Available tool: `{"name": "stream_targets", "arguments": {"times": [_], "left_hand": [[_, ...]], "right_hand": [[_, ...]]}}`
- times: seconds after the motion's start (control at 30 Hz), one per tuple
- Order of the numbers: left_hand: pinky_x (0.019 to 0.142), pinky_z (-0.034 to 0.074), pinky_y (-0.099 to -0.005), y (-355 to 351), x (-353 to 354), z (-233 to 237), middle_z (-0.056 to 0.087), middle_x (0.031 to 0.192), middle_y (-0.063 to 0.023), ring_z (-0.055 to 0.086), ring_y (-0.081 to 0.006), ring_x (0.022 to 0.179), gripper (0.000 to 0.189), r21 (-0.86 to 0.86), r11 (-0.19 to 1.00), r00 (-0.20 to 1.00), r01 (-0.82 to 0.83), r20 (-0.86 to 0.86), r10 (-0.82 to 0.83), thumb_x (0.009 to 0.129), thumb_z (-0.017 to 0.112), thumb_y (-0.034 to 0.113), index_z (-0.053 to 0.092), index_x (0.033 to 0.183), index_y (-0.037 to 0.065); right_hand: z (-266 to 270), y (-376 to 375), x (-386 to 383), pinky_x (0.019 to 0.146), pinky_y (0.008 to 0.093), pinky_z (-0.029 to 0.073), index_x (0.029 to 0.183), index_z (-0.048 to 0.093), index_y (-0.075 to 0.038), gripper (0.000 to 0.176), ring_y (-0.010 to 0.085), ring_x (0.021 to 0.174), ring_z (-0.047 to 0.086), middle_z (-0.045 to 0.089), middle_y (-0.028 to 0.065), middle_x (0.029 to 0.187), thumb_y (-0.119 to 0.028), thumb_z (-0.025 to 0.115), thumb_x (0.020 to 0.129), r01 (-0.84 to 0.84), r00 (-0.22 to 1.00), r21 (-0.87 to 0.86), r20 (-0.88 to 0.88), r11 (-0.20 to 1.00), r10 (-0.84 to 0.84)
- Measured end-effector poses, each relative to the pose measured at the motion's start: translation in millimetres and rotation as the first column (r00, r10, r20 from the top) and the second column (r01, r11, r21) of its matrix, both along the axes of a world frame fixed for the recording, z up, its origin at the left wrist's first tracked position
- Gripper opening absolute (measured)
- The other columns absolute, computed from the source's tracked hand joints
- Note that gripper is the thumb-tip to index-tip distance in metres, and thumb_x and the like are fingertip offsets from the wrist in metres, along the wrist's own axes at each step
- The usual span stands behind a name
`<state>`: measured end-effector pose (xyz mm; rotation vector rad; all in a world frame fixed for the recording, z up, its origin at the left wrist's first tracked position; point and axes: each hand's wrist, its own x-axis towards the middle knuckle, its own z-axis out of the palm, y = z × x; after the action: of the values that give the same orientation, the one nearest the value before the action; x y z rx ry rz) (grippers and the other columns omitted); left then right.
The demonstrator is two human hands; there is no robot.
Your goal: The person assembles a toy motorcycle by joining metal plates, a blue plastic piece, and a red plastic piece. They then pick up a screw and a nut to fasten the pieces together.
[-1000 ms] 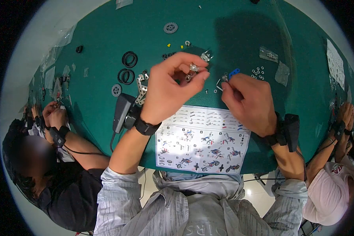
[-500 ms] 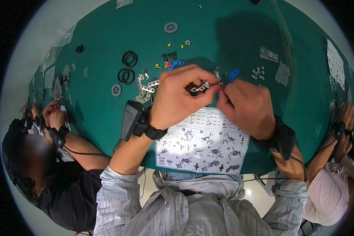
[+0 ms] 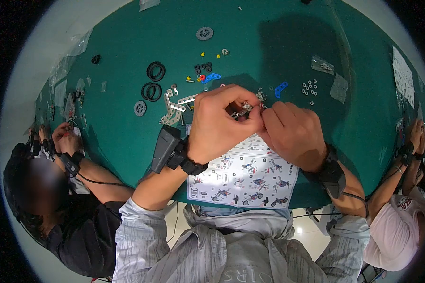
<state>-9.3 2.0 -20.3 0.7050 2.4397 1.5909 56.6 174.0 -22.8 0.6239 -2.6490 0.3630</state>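
Observation:
My left hand (image 3: 222, 115) is closed in a pinch around a small silvery metal assembly (image 3: 243, 110), part of which shows in the gap between thumb and forefinger. My right hand (image 3: 295, 134) is curled, its fingertips meeting the left ones; whatever it pinches is hidden. Just beyond the fingertips lie small silvery parts (image 3: 260, 95). Under both wrists is a printed instruction sheet (image 3: 241, 181) with step pictures of a motorbike model. A blue perforated bracket (image 3: 281, 89) lies past my right hand, and perforated metal strips (image 3: 176, 107) lie left of my left hand.
Black rubber rings (image 3: 156, 71), grey spoked wheels (image 3: 204, 33), a blue curved piece (image 3: 212, 77) and black bushings (image 3: 203, 67) are on the green table (image 3: 127, 42). White nuts (image 3: 310, 86) and small plastic bags (image 3: 322, 65) lie right. Co-workers' hands (image 3: 67, 137) work at both sides.
Both hands have come slightly down towards my body, still together. The right hand has turned a little and pressed closer to the left, and more of the metal strips shows.

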Motion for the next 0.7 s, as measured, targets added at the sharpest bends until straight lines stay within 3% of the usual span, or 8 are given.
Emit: {"name": "stream_targets", "arguments": {"times": [0.1, 0.2, 0.3, 0.6, 0.7], "left_hand": [[0.056, 0.048, -0.0240, -1.4, -0.7, 1.5, 0.069, 0.071, -0.0059, 0.062, -0.0091, 0.061, 0.009, 0.054, 0.999, 0.990, -0.004, 0.140, -0.003, 0.074, 0.076, 0.003, 0.070, 0.081, 0.001], [0.055, 0.047, -0.0227, -1.4, -1.4, 0.5, 0.068, 0.071, -0.0051, 0.060, -0.0065, 0.061, 0.009, 0.076, 0.997, 0.989, -0.016, 0.148, 0.004, 0.075, 0.075, 0.003, 0.070, 0.082, 0.001], [0.054, 0.040, -0.0164, -4.8, -0.9, -1.9, 0.069, 0.076, 0.0023, 0.055, 0.0019, 0.065, 0.006, 0.041, 0.999, 0.990, 0.031, 0.134, -0.036, 0.083, 0.071, 0.000, 0.070, 0.089, 0.001], [0.063, 0.045, -0.0171, -5.8, -3.1, 2.0, 0.070, 0.085, 0.0005, 0.059, -0.0012, 0.072, 0.019, 0.133, 0.990, 0.979, 0.046, 0.193, -0.072, 0.084, 0.077, 0.000, 0.071, 0.101, 0.001], [0.062, 0.046, -0.0190, -5.2, -4.9, -0.6, 0.070, 0.086, -0.0016, 0.060, -0.0039, 0.070, 0.019, 0.162, 0.985, 0.994, 0.060, 0.076, -0.073, 0.080, 0.079, -0.002, 0.071, 0.098, 0.001]], "right_hand": [[2.0, -0.2, -0.6, 0.044, 0.0316, 0.045, 0.075, 0.056, -0.011, 0.016, 0.0159, 0.059, 0.057, 0.050, 0.0012, 0.068, -0.018, 0.070, 0.079, 0.009, 1.000, 0.003, -0.005, 1.000, -0.009], [1.0, 0.6, -1.6, 0.044, 0.0316, 0.045, 0.075, 0.056, -0.011, 0.016, 0.0159, 0.059, 0.057, 0.050, 0.0011, 0.069, -0.019, 0.071, 0.080, 0.015, 1.000, -0.005, -0.013, 1.000, -0.015], [0.6, 0.8, -2.2, 0.044, 0.0323, 0.046, 0.075, 0.056, -0.011, 0.018, 0.0174, 0.058, 0.057, 0.050, 0.0019, 0.069, -0.019, 0.072, 0.080, 0.010, 1.000, -0.046, -0.009, 0.999, -0.010], [11.1, 16.5, -14.5, 0.049, 0.0385, 0.049, 0.075, 0.059, -0.003, 0.014, 0.0293, 0.057, 0.061, 0.058, 0.0109, 0.069, -0.005, 0.072, 0.078, 0.023, 0.994, -0.421, 0.109, 0.907, 0.026], [12.0, 17.0, -14.8, 0.050, 0.0386, 0.049, 0.074, 0.060, -0.003, 0.013, 0.0293, 0.057, 0.062, 0.058, 0.0112, 0.070, -0.004, 0.073, 0.077, -0.020, 0.988, -0.458, 0.130, 0.889, 0.089]]}}
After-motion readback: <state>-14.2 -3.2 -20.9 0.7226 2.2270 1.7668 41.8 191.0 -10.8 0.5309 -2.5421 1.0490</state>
